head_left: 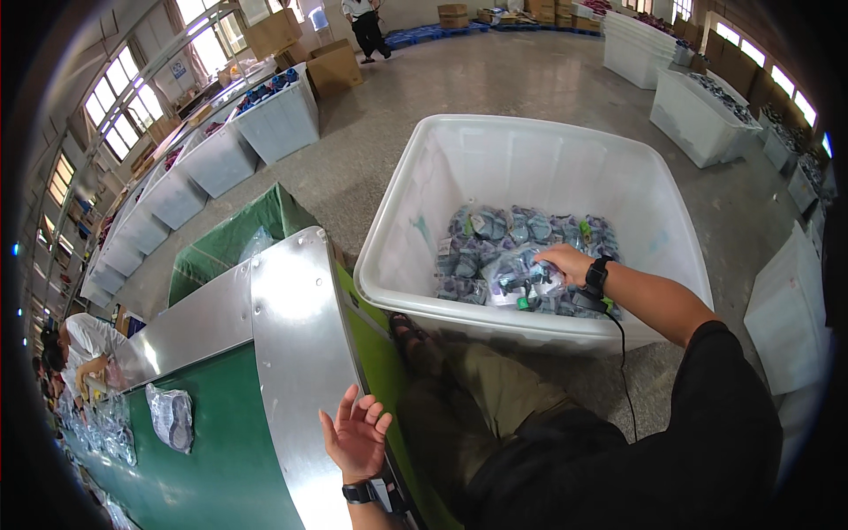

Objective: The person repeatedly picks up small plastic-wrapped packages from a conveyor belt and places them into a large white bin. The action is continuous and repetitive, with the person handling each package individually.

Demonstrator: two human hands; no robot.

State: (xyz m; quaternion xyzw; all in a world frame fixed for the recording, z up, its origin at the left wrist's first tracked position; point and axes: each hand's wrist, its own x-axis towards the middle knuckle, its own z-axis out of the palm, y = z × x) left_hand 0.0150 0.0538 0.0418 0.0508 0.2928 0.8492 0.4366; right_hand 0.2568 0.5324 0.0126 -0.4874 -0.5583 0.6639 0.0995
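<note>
A: Which step is this, as you read it?

B: The pick-up, I'd say. The right hand [565, 262] reaches down into the big white plastic bin [415, 190] and is closed around a clear plastic packet [521, 284] with grey-blue contents and a bit of green at its lower edge. The packet lies on top of the heap of like packets [495, 243] covering the bin's floor, so it is barely lifted, if at all.

A: And the other hand?

B: The left hand [356, 435] holds nothing; its fingers are spread, palm up, over the curved steel edge [296, 353] of the green conveyor belt [221, 442].

A: What does the next move call for?

B: My judgement: raise the packet clear of the bin's near wall without dragging neighbours along, then swing it left across the steel edge onto the belt. The cable hanging from the right wrist could snag the rim.

A: Anything already on the belt?

B: One clear packet with a dark item inside [170, 417], lying flat, well apart from the left hand. Farther down, more packets pile up by a seated person in white [84, 344].

A: Other packaging around?

B: A row of white bins [221, 155] along the left windows, brown cardboard boxes [331, 66] beyond them, more white bins at right [702, 119]. A blue-and-white sign [179, 68] hangs by the windows.
</note>
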